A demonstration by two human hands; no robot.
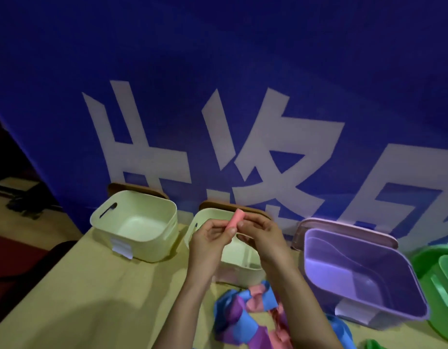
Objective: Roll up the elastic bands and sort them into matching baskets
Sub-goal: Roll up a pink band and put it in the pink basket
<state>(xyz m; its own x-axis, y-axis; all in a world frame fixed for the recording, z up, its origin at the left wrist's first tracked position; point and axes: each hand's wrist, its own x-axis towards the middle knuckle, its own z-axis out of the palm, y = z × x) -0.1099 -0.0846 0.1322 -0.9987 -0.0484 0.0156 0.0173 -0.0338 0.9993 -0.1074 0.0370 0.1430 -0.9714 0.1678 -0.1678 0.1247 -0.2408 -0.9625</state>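
Logged from my remote seat: both hands were up over the middle cream basket (243,274), with the left hand (210,238) and right hand (263,235) each pinching the same pink roll (234,220), fingertips and thumbs closed on it. The band looked fully wound into a tight tube, held in the air directly above that basket and not dropped in. Left of the middle basket, the other cream basket (104,230) showed a bare floor. Right of it, the purple basket (356,268) also looked empty, and further right the green basket (439,280) was cut by the frame, contents unclear. The middle basket's inside was mostly hidden by the hands. Nearer me than the middle basket, a loose pile of bands (248,313), blue, purple and pink, lay unrolled on the table (104,298). My read was early stage: one roll ready to place, nothing visibly sorted, most of the pile left. I couldn't tell which basket matched pink.
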